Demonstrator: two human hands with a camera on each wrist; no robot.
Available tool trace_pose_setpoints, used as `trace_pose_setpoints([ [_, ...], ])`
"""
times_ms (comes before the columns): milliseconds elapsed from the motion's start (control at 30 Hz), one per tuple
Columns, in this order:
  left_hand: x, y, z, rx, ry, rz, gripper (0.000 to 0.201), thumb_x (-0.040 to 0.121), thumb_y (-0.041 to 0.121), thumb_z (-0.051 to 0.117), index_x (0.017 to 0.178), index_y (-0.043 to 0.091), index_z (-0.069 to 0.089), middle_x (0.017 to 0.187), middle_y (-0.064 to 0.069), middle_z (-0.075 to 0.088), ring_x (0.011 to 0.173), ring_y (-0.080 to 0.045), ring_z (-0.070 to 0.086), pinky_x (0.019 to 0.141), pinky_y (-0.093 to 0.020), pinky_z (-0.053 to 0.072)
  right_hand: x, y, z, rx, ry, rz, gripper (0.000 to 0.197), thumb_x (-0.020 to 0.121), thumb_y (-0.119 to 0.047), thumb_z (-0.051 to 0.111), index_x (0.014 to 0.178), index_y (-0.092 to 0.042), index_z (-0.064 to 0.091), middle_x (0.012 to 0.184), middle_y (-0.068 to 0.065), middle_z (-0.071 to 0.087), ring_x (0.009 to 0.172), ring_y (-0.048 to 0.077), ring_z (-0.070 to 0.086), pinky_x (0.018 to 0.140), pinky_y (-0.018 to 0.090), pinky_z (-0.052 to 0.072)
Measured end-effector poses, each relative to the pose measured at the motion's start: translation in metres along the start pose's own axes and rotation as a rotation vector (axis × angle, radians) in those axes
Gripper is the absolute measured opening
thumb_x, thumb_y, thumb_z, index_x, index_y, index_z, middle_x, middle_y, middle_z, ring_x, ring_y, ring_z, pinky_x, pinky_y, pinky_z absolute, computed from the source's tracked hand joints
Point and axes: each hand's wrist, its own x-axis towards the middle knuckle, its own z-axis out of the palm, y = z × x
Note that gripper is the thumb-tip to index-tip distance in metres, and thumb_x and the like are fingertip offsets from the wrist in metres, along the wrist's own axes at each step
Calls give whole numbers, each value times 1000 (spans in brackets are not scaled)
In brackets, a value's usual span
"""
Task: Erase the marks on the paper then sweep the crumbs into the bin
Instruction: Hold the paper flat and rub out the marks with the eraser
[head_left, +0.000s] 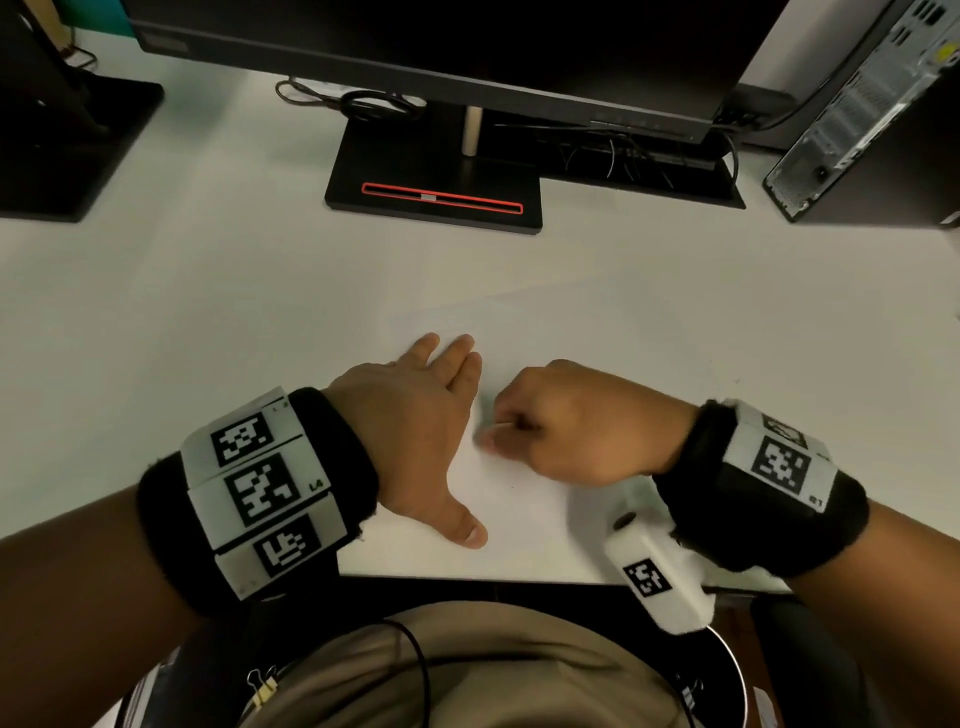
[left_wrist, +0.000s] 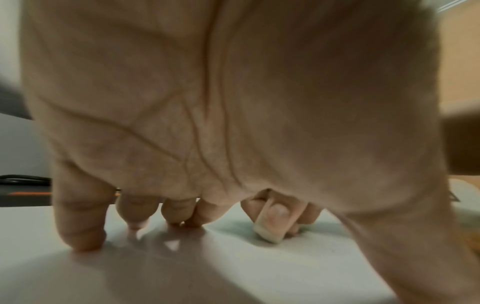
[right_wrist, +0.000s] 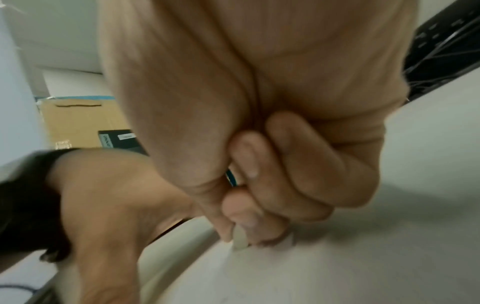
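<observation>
A white sheet of paper (head_left: 519, 332) lies on the white desk in front of me. My left hand (head_left: 431, 415) rests flat on it with the fingers (left_wrist: 80, 226) straight and spread, thumb out toward the desk's near edge. Just to its right, my right hand (head_left: 566, 421) is curled round a small white eraser (right_wrist: 240, 239), whose tip presses on the paper (right_wrist: 337, 267). In the left wrist view the eraser (left_wrist: 269, 234) shows below the right thumb. Faint marks are hard to make out. No bin rim is plainly visible.
A monitor on a black stand (head_left: 436, 192) sits behind the paper, with cables (head_left: 363, 104) beside it. A second black stand (head_left: 67, 145) is at the far left, a computer tower (head_left: 872, 119) at the far right. The desk edge (head_left: 467, 578) runs close to my body.
</observation>
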Motion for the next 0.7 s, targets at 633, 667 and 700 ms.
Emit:
trace_pose_setpoints([
  [633,1,1,0,16,22,-5,145,63,89,59,154,13,-23,160,1,-33,150,-21,-22,116,-42,29,7,-3,-2,57,22,57,47,102,-39,52,74,-2,61,62,7,58,55,13,47,55,22,40],
  [667,1,2,0,20,24,-6,145,62,89,60,154,13,-23,160,1,-32,150,-21,-21,116,-43,29,8,4,-7,74,41,95,48,101,-41,52,74,-3,62,63,7,59,56,14,48,58,25,41],
  [700,1,2,0,26,26,-7,145,62,89,60,154,13,-22,160,0,-32,151,-21,-20,116,-44,30,8,11,-12,101,64,136,49,101,-42,53,72,-4,62,62,7,59,55,14,49,58,27,42],
])
